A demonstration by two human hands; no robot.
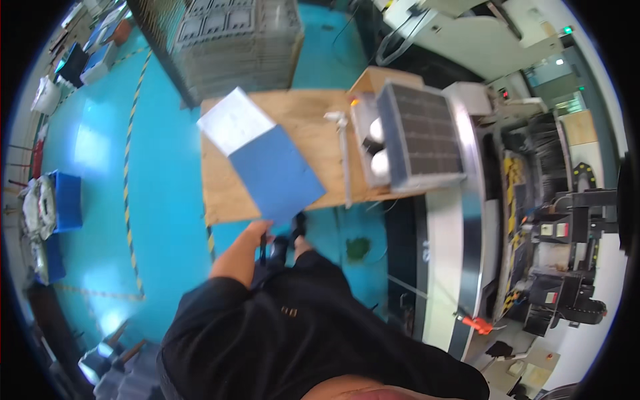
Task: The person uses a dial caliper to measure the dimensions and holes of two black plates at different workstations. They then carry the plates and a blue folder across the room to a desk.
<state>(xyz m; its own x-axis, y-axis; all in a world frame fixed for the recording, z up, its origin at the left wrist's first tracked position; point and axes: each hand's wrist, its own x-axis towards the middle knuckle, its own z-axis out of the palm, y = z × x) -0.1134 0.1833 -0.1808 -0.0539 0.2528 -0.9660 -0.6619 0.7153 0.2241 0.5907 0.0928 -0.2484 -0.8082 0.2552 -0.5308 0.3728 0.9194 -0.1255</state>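
A blue folder [280, 170] lies over the wooden table top, its near corner reaching past the table's front edge. Beyond the blue part a white sheet [237, 122] continues in line with it, tilted toward the far left. At the folder's near corner is my left hand [259, 228], its fingers closed on the edge; the thumb and fingertips are blurred. A dark narrow thing [263, 250] hangs just below that hand, too unclear to name. My right hand does not show.
The wooden table [227, 193] carries a whitish rod [345, 160] and a dark-topped compartmented box [427, 133] on the right. Behind stands a stack of grey trays [240, 57]. Machinery lines the right side. Blue bins [68, 200] stand far left on the turquoise floor.
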